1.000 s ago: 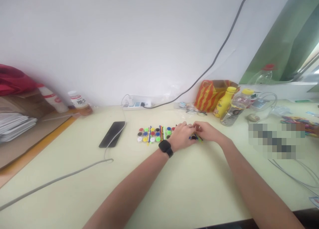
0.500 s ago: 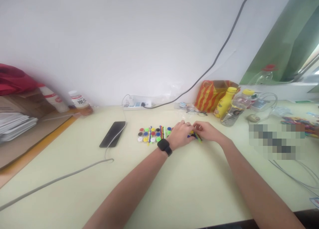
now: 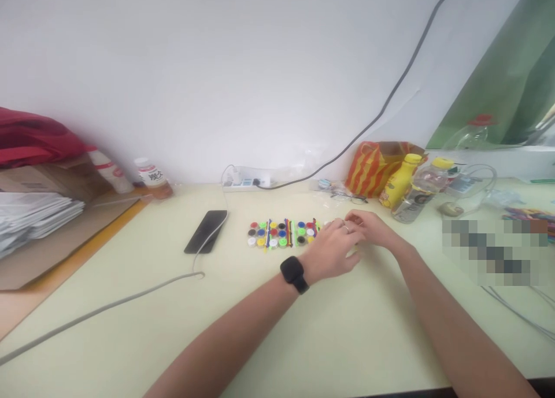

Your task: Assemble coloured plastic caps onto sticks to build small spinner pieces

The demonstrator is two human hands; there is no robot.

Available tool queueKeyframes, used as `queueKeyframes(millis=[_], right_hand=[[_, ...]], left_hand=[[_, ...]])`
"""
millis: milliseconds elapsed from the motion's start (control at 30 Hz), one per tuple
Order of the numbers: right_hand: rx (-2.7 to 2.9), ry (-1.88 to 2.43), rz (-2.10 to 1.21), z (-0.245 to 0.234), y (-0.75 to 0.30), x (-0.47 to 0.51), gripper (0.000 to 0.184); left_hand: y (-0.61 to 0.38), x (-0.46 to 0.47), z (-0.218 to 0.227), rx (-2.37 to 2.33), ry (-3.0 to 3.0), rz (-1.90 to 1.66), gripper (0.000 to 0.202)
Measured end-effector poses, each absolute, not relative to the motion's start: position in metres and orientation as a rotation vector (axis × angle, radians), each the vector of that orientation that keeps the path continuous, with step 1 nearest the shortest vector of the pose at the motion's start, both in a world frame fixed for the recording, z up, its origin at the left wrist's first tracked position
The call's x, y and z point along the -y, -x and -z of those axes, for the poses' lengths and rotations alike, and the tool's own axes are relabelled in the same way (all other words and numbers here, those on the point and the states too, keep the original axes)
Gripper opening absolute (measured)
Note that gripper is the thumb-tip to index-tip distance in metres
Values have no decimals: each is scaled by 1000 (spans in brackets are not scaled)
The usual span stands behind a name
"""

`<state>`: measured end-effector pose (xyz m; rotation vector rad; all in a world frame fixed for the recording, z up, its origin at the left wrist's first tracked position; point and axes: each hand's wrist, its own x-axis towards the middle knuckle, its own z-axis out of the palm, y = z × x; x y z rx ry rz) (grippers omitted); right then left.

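Small paint pots (image 3: 282,242) with coloured lids lie in rows of several on the table, and thin coloured sticks (image 3: 289,233) like small brushes stand out between the groups. My left hand (image 3: 336,245), with a black watch (image 3: 292,271) at its wrist and a ring on one finger, reaches over the right end of the rows. Its thumb is stretched away from the fingers. Close beside it, my right hand (image 3: 368,226) has bent fingers drawn together; their tips are hidden behind the left hand, and what they pinch cannot be made out.
A black phone (image 3: 206,231) with a cable (image 3: 130,297) across it lies left of the pots. Behind are a power strip (image 3: 247,179), glasses (image 3: 353,199), a striped bag (image 3: 368,170), a yellow bottle (image 3: 399,181) and a clear bottle (image 3: 418,196). Papers (image 3: 39,219) are stacked at left.
The view has shifted slightly left. My left hand has moved right, uncovering more pots, and its thumb has spread. The sticks seen by my right hand are now hidden.
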<state>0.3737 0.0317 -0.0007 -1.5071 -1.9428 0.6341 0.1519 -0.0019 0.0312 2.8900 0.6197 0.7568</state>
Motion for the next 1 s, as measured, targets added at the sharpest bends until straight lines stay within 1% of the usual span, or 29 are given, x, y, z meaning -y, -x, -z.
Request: queueKeyframes(millis=[133,233,300,367,467,533,600,667,800,900,1000], right_hand=[[1862,1572,-518,14,-384,-40,14],[1670,1561,-572,29,-386,-46,18],[1508,1557,-601,38,-385,-48,24],[1404,1558,-595,43,-384,-49,31],[1320,1571,-563,46,-384,-49,35],[1277,1589,-529,46,-382,-48,38],[1262,1602,-497,47,-378,-45,43],[1299,1599,-483,48,-368,-41,47],[1483,1569,-507,48,-342,-33,50],[1798,1574,-432,45,-327,-27,59],[2086,1610,-311,42,-319,-23,64]], left_hand=[[-104,26,-23,-636,-2881,-744,23],[-56,33,-13,-763,-2838,-689,12],[-27,31,-9,-945,-2758,-689,17],[-3,24,-7,-1142,-2672,-751,22],[22,9,-6,-1351,-2518,-971,27],[33,-2,-4,-1410,-2413,-1095,23],[41,-12,-2,-1437,-2333,-1146,17],[47,-19,2,-1476,-2283,-1156,21],[51,-24,8,-1490,-2277,-1074,39],[47,-21,10,-1468,-2317,-935,50],[43,-19,10,-1453,-2373,-825,55]])
